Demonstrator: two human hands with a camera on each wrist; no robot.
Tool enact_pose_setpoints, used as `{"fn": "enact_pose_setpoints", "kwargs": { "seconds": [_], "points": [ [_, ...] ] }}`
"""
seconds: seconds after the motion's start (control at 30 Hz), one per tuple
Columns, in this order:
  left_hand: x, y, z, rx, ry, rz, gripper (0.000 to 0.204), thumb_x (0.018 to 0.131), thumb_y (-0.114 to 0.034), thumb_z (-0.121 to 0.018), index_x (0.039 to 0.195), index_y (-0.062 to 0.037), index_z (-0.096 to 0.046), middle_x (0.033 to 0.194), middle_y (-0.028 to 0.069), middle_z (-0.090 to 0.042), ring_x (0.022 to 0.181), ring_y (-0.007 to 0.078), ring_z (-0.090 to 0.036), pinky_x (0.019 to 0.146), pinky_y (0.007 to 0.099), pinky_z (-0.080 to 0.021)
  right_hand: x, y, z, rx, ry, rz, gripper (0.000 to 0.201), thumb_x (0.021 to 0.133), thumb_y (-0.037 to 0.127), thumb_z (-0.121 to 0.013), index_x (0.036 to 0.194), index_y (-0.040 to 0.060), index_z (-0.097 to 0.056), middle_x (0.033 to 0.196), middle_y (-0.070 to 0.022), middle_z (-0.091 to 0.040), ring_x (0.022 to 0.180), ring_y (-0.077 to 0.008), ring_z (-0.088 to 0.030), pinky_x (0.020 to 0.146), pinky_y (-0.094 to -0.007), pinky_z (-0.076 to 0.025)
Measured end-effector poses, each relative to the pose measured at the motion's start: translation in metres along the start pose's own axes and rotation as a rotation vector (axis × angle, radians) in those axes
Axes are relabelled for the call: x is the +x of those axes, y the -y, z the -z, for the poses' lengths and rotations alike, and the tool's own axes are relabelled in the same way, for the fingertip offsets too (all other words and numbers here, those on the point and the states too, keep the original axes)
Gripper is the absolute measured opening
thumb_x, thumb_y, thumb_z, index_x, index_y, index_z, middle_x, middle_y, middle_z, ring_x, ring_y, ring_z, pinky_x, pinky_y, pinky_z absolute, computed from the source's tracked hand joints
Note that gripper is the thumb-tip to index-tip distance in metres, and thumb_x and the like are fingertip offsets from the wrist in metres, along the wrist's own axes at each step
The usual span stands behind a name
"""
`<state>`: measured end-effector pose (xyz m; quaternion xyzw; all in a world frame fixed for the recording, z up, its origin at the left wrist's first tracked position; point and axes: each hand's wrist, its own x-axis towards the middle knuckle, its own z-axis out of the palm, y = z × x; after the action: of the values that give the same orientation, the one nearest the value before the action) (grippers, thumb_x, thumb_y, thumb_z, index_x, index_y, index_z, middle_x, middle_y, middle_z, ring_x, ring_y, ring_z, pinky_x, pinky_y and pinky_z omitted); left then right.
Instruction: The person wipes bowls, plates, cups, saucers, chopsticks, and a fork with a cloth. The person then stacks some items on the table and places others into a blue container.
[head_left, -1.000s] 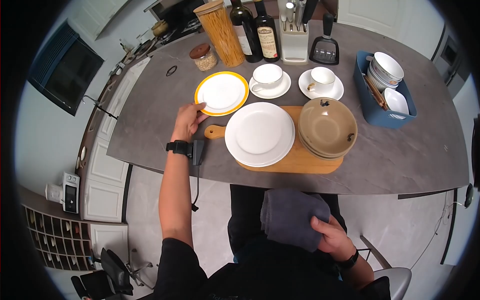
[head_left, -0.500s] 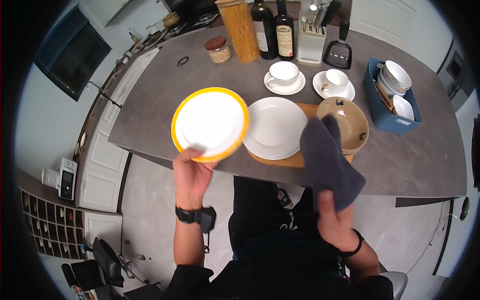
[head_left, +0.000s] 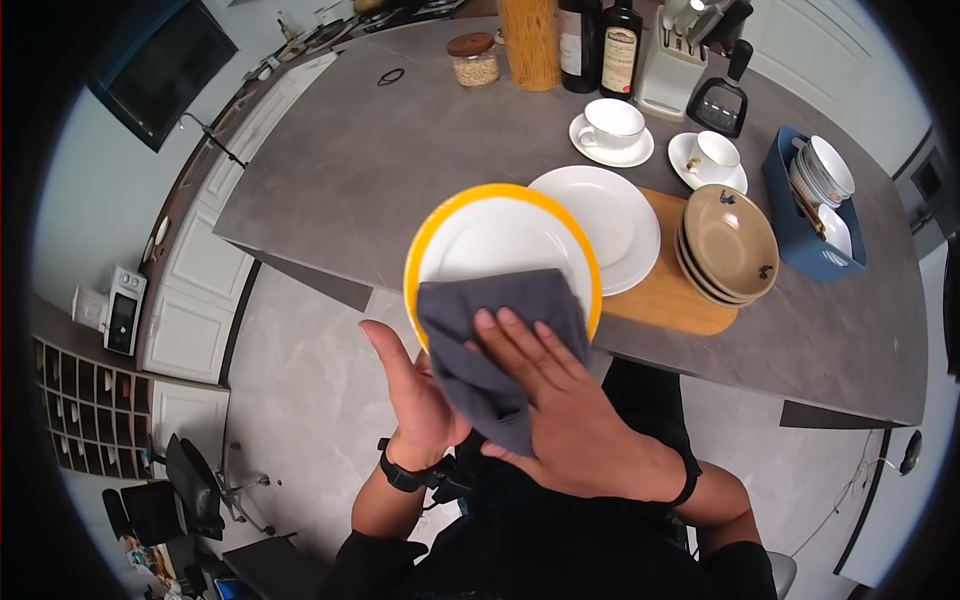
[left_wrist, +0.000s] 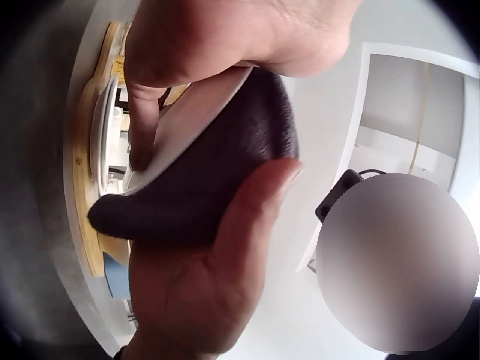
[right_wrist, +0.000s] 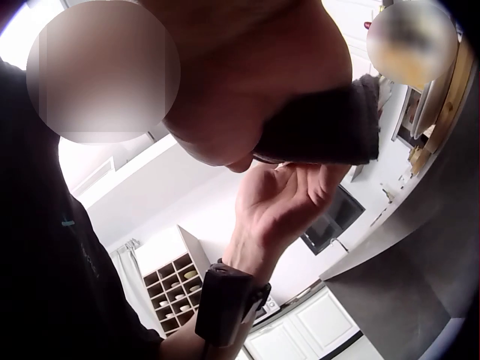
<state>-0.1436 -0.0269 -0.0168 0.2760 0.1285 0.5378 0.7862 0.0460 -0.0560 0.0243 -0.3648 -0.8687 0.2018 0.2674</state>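
In the head view, a white plate with a yellow rim (head_left: 505,190) is held up in front of the table. My left hand (head_left: 415,400) is under its lower left edge, palm up, thumb sticking out clear of the plate; its other fingers are mostly hidden beneath. Flat on the grey cloth (head_left: 465,310) lies my right hand (head_left: 585,430), fingers extended, pressing it against the plate's face. The right wrist view shows the left palm (right_wrist: 281,206) below the dark cloth (right_wrist: 326,127). In the left wrist view the right thumb (left_wrist: 259,195) touches the cloth (left_wrist: 202,172).
White plates (head_left: 620,225) and stacked brown bowls (head_left: 735,245) stand on a wooden board (head_left: 690,315). Behind are two cups (head_left: 612,122) on saucers, a jar (head_left: 474,62), bottles (head_left: 618,50) and a knife block (head_left: 672,70). A blue basket (head_left: 815,255) of bowls stands at right.
The yellow-rimmed plate has been lifted from the table and brought toward the body. My right hand has carried the cloth up onto it, and my left thumb has come off the rim.
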Motion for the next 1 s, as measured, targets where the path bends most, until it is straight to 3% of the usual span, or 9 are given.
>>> {"fn": "enact_pose_setpoints", "kwargs": {
  "seconds": [0.1,0.23,0.3,0.5,0.6,0.7,0.83,0.9,1.0],
  "points": [
    [-0.002,0.009,-0.001,0.049,0.009,0.007,0.094,0.095,-0.081,-0.025,0.156,-0.0107,-0.036,0.156,0.0076,-0.044,0.138,0.0232,-0.047,0.117,0.0378,-0.037,0.008,-0.001,-0.002,0.002,0.037,0.076,0.079,0.098,0.046,-0.056,0.15,-0.0103,-0.038,0.165,-0.0271,-0.021,0.154,-0.0408,-0.017,0.124,-0.0518,-0.016],
    [-0.002,0.023,0.009,-0.244,0.141,-0.016,0.085,0.099,-0.077,-0.023,0.16,-0.018,-0.028,0.162,0.0038,-0.035,0.147,0.0223,-0.034,0.122,0.039,-0.027,0.023,-0.013,-0.001,0.021,-0.074,0.068,0.079,0.097,0.046,-0.056,0.151,-0.0081,-0.038,0.166,-0.0248,-0.017,0.155,-0.0409,-0.015,0.123,-0.0542,-0.015],
    [0.001,0.026,-0.017,0.354,-0.256,-0.023,0.081,0.102,-0.072,-0.022,0.162,-0.0171,-0.025,0.163,0.0038,-0.033,0.151,0.022,-0.029,0.123,0.0408,-0.026,0.031,-0.02,0.004,-0.133,-0.153,0.056,0.079,0.096,0.046,-0.057,0.153,-0.0055,-0.037,0.167,-0.0218,-0.019,0.155,-0.0393,-0.016,0.123,-0.0537,-0.016],
    [0.005,0.013,-0.03,0.382,-0.224,-0.093,0.086,0.1,-0.073,-0.024,0.16,-0.0119,-0.026,0.16,0.0075,-0.039,0.146,0.0253,-0.041,0.12,0.0429,-0.034,0.019,-0.035,0.014,-0.232,-0.176,-0.061,0.078,0.097,0.043,-0.059,0.154,-0.0043,-0.036,0.167,-0.0197,-0.019,0.156,-0.0363,-0.014,0.123,-0.0538,-0.014],
    [0.006,0.011,-0.024,0.338,-0.227,-0.089,0.089,0.098,-0.076,-0.025,0.157,-0.0101,-0.033,0.153,0.0078,-0.047,0.14,0.0245,-0.047,0.117,0.0419,-0.038,0.004,-0.023,0.005,-0.169,-0.033,-0.009,0.08,0.097,0.045,-0.058,0.155,-0.004,-0.033,0.167,-0.023,-0.018,0.155,-0.0386,-0.014,0.123,-0.0558,-0.013],
    [-0.002,0.008,-0.011,0.338,-0.148,-0.036,0.095,0.095,-0.08,-0.018,0.161,-0.0119,-0.022,0.162,0.0084,-0.033,0.148,0.0252,-0.033,0.122,0.0411,-0.03,0.006,-0.01,-0.003,-0.058,-0.017,0.112,0.077,0.096,0.045,-0.059,0.152,-0.0034,-0.04,0.167,-0.022,-0.018,0.156,-0.0394,-0.013,0.122,-0.058,-0.014],
    [-0.006,0.023,-0.007,0.487,-0.238,-0.092,0.092,0.096,-0.08,-0.024,0.161,-0.014,-0.025,0.162,0.0044,-0.033,0.146,0.0222,-0.035,0.122,0.0408,-0.028,0.025,-0.02,0.007,-0.016,-0.081,0.209,0.073,0.096,0.045,-0.06,0.149,-0.0027,-0.045,0.167,-0.0203,-0.019,0.156,-0.0393,-0.013,0.123,-0.0583,-0.013],
    [-0.005,0.036,-0.01,0.412,-0.148,-0.073,0.091,0.098,-0.078,-0.022,0.162,-0.0142,-0.018,0.164,0.0032,-0.027,0.15,0.023,-0.029,0.125,0.0413,-0.022,0.035,-0.026,0.016,-0.07,-0.118,0.216,0.07,0.095,0.044,-0.06,0.146,-0.0021,-0.049,0.167,-0.0192,-0.021,0.155,-0.0387,-0.015,0.123,-0.0582,-0.013],
    [-0.005,0.027,-0.018,0.523,-0.17,0.051,0.077,0.104,-0.065,-0.032,0.159,-0.0111,-0.023,0.159,0.0089,-0.037,0.146,0.0253,-0.039,0.12,0.042,-0.033,0.044,-0.045,0.021,-0.157,-0.218,0.201,0.061,0.098,0.046,-0.056,0.125,-0.0087,-0.062,0.141,-0.0195,-0.049,0.144,-0.0361,-0.034,0.123,-0.0539,-0.016]
  ]
}}
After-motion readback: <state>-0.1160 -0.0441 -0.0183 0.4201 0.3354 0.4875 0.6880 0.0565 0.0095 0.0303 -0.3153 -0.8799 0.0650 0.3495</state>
